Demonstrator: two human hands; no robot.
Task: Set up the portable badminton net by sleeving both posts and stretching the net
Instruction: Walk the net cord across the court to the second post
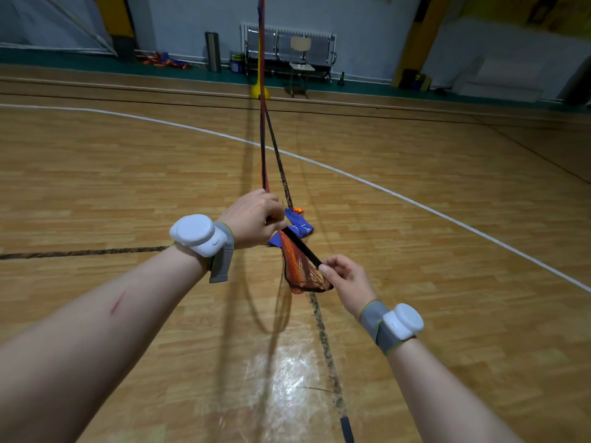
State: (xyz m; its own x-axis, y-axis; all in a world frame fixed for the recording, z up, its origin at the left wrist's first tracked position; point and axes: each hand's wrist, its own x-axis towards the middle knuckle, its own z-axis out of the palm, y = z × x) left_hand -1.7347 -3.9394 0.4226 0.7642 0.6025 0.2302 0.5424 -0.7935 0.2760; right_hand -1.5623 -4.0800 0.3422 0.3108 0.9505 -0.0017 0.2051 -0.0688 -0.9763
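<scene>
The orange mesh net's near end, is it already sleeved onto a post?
No, the orange mesh net hangs bunched between the left hand and right hand, with no post through it.

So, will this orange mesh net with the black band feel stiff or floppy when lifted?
Probably floppy: the orange mesh net sags in a pouch between left hand and right hand. Likely light: a pinch holds it.

A wooden chair [300, 55] stands at twelve o'clock before a row of metal seats [321, 47] along the far wall, with a steel cylindrical bin [212, 51] at eleven. A curved white line [383, 190] crosses the wood floor [128, 187] toward three o'clock.
</scene>
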